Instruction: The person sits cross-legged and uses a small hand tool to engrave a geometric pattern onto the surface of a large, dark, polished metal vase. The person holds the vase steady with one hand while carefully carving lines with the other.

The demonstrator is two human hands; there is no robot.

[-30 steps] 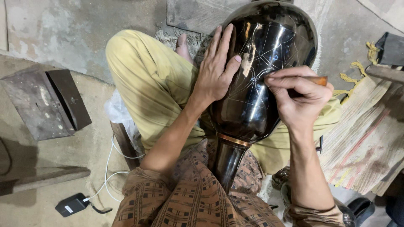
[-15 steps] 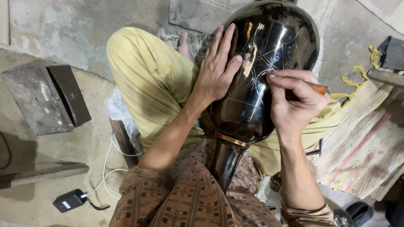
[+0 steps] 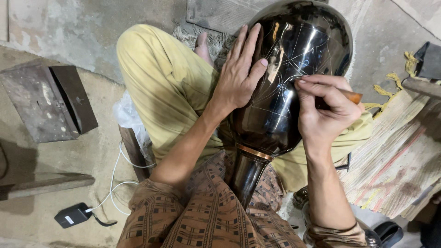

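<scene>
- Since half a second ago almost nothing has shifted: the right hand (image 3: 324,112) sits in about the same spot on the big black vase (image 3: 294,82), maybe a tiny bit lower, and the left hand (image 3: 239,76) has stayed flat.
- That shiny black vase lies across the person's lap, round belly away from them, thin neck pointing back at their patterned shirt (image 3: 206,220). A copper ring (image 3: 251,152) goes around where the neck starts.
- Left hand is open, fingers spread, palm pressed on the vase to hold it steady.
- Right hand is curled tight around a small tool with a wooden handle (image 3: 353,96). The tip is hidden by the fingers, so I cannot see just where it touches.
- Thin pale lines are already scratched into the belly, some curved and some straight. I think the drawing is only partly done, because lots of the black skin is plain, mostly low down near the neck.
- Yellow trousers (image 3: 165,82) fold under the vase on both sides.
- Room to move: the striped woven mat (image 3: 395,170) lies close on the right, and the hand has open space above it.
- On the left floor sit a rusty metal box (image 3: 46,101), a wooden plank (image 3: 46,183), and a black charger with white cable (image 3: 73,215), all well apart from the vase.
</scene>
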